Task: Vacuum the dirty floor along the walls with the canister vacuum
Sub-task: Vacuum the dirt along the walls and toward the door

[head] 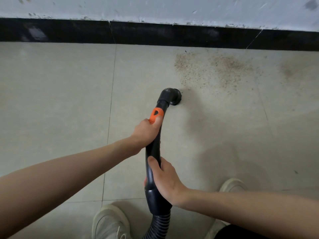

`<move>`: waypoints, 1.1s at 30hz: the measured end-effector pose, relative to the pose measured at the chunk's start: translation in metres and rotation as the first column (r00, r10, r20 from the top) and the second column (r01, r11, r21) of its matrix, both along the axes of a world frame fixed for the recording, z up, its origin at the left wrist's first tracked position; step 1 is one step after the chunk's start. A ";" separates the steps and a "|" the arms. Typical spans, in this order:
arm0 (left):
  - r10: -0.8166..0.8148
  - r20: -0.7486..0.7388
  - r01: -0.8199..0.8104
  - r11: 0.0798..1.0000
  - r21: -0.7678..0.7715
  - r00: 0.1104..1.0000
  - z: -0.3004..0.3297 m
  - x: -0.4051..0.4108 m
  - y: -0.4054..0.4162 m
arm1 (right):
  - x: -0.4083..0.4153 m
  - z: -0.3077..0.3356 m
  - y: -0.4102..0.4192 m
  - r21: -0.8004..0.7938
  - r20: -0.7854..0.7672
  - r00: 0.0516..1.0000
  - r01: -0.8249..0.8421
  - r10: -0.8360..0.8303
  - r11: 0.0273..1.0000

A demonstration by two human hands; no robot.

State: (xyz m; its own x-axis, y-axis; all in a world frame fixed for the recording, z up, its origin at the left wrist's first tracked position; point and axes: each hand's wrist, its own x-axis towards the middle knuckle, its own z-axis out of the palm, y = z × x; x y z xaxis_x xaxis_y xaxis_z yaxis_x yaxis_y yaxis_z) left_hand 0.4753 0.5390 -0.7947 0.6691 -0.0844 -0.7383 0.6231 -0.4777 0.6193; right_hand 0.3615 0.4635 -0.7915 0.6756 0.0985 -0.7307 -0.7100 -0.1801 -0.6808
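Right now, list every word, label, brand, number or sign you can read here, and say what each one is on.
None can be read.
Vacuum wand: plain black, no lettering shows.
Orange collar: a dark teardrop-shaped mark only, no text.
Shoes: no logo shows.
Wall and black skirting: scuffs only.

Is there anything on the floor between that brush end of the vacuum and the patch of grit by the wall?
Nothing visible. The brush nozzle sits at the near-left edge of the grit patch, with only bare tile between them. The patch runs on up to the black baseboard, also unobstructed.
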 end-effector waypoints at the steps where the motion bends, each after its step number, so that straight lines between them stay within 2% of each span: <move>1: -0.007 -0.008 0.007 1.000 0.000 1.000 0.000 0.000 -0.002 | 0.000 0.001 0.000 0.002 -0.002 1.000 0.003 -0.003 1.000; 8: 0.056 0.017 -0.056 0.998 0.012 0.998 0.004 0.023 0.012 | 0.028 0.000 0.018 -0.033 0.018 0.998 -0.057 0.057 0.998; 16: 0.173 0.071 -0.178 0.981 0.081 0.982 0.018 0.044 0.023 | 0.060 0.007 0.021 0.115 -0.041 0.993 -0.109 0.114 0.987; 19: 0.281 0.089 -0.289 0.952 0.098 0.956 0.024 0.049 0.028 | 0.053 0.011 0.017 0.187 -0.004 0.984 -0.175 0.178 0.967; 23: 0.451 0.113 -0.458 0.887 0.052 0.886 0.036 0.051 0.027 | 0.062 0.028 0.010 0.188 0.113 0.975 -0.212 0.193 0.959; 33: 0.532 0.084 -0.538 0.825 0.172 0.843 0.063 -0.029 0.014 | 0.016 0.062 -0.029 0.406 0.027 0.892 -0.423 0.452 0.810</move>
State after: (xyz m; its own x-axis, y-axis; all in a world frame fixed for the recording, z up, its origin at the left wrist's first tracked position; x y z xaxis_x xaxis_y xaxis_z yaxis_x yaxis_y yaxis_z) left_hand 0.4467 0.5525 -0.7322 0.5928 0.4268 -0.6829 0.7959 -0.1809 0.5778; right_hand 0.3774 0.4342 -0.7291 0.4427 0.6579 -0.6092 -0.6671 -0.2123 -0.7140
